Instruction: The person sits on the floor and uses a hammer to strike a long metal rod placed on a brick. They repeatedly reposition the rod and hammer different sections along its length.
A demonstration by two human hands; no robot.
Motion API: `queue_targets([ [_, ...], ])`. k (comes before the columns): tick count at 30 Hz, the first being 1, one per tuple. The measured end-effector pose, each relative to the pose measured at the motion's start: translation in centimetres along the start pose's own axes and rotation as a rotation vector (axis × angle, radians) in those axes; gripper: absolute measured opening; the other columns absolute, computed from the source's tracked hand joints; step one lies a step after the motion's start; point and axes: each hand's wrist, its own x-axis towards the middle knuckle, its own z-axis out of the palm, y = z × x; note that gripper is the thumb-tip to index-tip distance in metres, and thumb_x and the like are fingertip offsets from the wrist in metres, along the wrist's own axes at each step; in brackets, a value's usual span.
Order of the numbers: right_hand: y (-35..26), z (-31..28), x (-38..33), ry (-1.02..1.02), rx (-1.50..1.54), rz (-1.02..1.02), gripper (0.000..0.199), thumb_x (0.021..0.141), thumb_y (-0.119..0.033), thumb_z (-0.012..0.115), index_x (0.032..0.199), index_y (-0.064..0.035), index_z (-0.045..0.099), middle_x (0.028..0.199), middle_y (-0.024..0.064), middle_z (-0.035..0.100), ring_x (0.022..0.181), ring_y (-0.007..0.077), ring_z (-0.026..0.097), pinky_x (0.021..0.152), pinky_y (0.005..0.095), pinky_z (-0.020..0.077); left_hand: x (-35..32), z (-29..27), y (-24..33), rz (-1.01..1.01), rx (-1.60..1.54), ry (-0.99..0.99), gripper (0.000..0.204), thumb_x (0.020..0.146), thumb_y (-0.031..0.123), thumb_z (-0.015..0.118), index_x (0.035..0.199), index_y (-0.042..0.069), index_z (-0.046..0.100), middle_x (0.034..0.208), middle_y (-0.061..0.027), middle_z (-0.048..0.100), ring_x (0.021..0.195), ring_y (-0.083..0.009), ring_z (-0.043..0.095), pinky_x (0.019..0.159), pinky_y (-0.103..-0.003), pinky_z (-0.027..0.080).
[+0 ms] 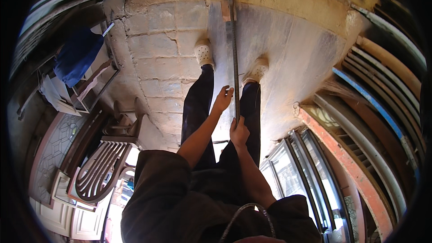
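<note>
A person in a dark shirt (162, 189) and dark pants (195, 99) looked down at their own two hands. The right hand (240, 132) was wrapped around the near end of a long, thin, dark bar (234, 58), with its fingers curled tight on it. The left hand (222, 100) was just to the left of the bar, a bit farther up. Its fingers were loose and a little bent, and they were not wrapped around anything. I could not tell if the fingertips touched the bar.

The bar ran straight away from the person, between the two legs and between two pale shoes (204, 55) with little holes in them. Near its far part, a small brown block (226, 12) was right beside it. The floor (288, 40) was smooth on the right, and on the left it had big square tiles (155, 45).

Over on the left was a brown chair (99, 171) with a slatted back, and farther up was a blue cloth (78, 56). On the right were glass panels (281, 168) with dark frames, an orange-red board (344, 164) and, farther off, a board with a blue edge (366, 96).
</note>
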Motion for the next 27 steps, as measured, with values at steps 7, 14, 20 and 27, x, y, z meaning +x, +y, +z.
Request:
queue_targets([
  [7, 2.0, 0.3, 0.4, -0.079, -0.017, 0.001, 0.030, 0.086, -0.030, 0.060, 0.103, -0.0060, 0.051, 0.064, 0.0185, 0.063, 0.059, 0.0385, 0.064, 0.052, 0.0478, 0.0496, -1.7, 8.0, 1.0, -0.102, -0.022, 0.326, 0.051, 0.099, 0.042, 0.042, 0.087, -0.005, 0.056, 0.063, -0.0200, 0.057, 0.060, -0.0362, 0.061, 0.056, -0.043, 0.047],
  [14, 4.2, 3.2, 0.9, -0.179, 0.077, 0.034, 0.043, 0.082, -0.036, 0.063, 0.104, -0.0029, 0.047, 0.068, 0.0204, 0.065, 0.067, 0.0403, 0.065, 0.060, 0.0505, 0.0503, -1.2, 8.9, 2.0, -0.046, 0.231, 0.523, 0.050, 0.099, 0.037, 0.042, 0.083, -0.008, 0.057, 0.076, -0.0337, 0.059, 0.078, -0.0523, 0.058, 0.066, -0.053, 0.044],
  [20, 2.0, 0.5, 0.8, -0.374, 0.118, 0.058, 0.040, 0.087, -0.037, 0.056, 0.101, -0.0007, 0.047, 0.074, 0.0256, 0.064, 0.073, 0.0447, 0.064, 0.065, 0.0534, 0.0489, -2.5, 7.1, 2.2, -0.018, 0.154, 0.438, 0.050, 0.100, 0.037, 0.041, 0.084, -0.008, 0.056, 0.076, -0.0324, 0.059, 0.078, -0.0499, 0.058, 0.067, -0.051, 0.044],
  [27, 1.0, -1.0, 1.2, -0.370, 0.085, 0.118, 0.041, 0.083, -0.034, 0.062, 0.100, 0.0004, 0.047, 0.072, 0.0258, 0.064, 0.072, 0.0454, 0.064, 0.067, 0.0529, 0.0493, -2.4, 6.7, 0.6, -0.064, 0.074, 0.367, 0.050, 0.100, 0.038, 0.038, 0.085, -0.006, 0.056, 0.077, -0.0308, 0.059, 0.077, -0.0473, 0.060, 0.066, -0.050, 0.044],
])
